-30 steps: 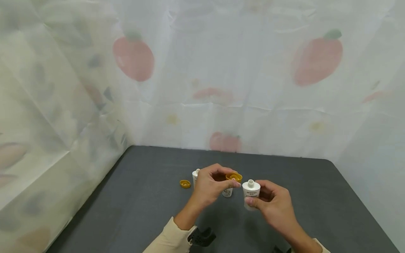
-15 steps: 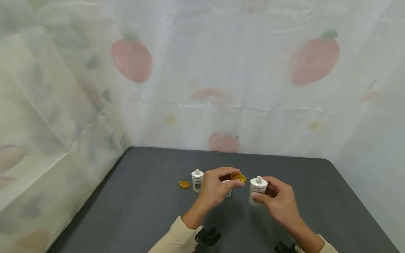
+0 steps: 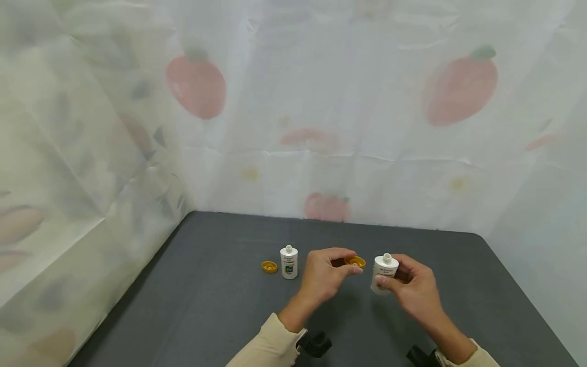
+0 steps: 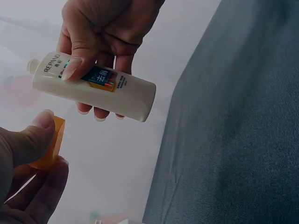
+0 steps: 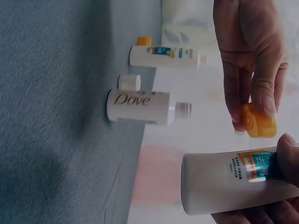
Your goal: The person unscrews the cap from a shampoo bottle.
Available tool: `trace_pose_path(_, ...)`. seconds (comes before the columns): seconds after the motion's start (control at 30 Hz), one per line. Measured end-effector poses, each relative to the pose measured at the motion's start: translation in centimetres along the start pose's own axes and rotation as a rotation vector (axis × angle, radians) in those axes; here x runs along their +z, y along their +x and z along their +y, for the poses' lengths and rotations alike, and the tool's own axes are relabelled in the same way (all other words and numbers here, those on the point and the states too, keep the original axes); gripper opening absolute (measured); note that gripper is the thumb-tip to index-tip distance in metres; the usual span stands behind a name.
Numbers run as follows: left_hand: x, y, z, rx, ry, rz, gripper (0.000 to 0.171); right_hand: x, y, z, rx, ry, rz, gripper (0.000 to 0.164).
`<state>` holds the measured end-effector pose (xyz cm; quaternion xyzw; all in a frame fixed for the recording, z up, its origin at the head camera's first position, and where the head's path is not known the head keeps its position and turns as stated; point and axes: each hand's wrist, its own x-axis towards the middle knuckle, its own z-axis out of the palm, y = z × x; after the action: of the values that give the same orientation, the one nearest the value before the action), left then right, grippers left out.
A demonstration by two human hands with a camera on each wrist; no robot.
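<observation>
My left hand (image 3: 323, 272) pinches an orange-yellow flip cap (image 3: 355, 262) between thumb and fingers, its underside facing up. To the right of it, my right hand (image 3: 415, 285) grips a white shampoo bottle (image 3: 384, 265) with a bare neck. That bottle is held upright above the table, and a gap separates it from the cap. "REPAND" and a teal label show on the bottle (image 4: 131, 95) in the left wrist view. In the right wrist view, the cap (image 5: 260, 123) is between thumb and fingertips, beside the bottle's body.
A similar white bottle (image 3: 289, 265) stands uncapped on the dark table (image 3: 206, 306), an orange cap (image 3: 269, 267) lying beside it. The right wrist view shows a Dove bottle (image 5: 140, 107) with a small white cap (image 5: 129, 82); my left hand hides these in the head view.
Both hands have shifted right with the cap and the bottle, the gap between them slightly wider. The standing similar bottle has come out from behind my left hand; the Dove bottle is now covered.
</observation>
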<state>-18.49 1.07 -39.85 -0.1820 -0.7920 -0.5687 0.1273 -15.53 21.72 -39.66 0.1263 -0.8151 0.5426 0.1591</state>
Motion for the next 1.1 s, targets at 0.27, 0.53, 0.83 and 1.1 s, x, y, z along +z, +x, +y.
trace_pose_path(0.27,1.2,0.1,-0.2,0.082,0.132,-0.011,0.026,-0.7,0.6,1.1,0.011,-0.038,0.005,0.037)
trace_pose_path(0.53,2.4,0.1,-1.2,0.102,0.215,-0.018,0.024,-1.2,1.1,2.5,0.046,-0.06,-0.018,0.038)
trace_pose_path(0.83,3.7,0.5,-1.7,0.07,0.29,-0.027,0.027,-1.6,1.5,3.7,0.042,-0.061,-0.027,0.037)
trace_pose_path(1.1,5.0,0.6,-1.9,0.053,0.385,-0.018,0.029,-1.8,1.9,4.5,0.07,-0.058,-0.039,0.036)
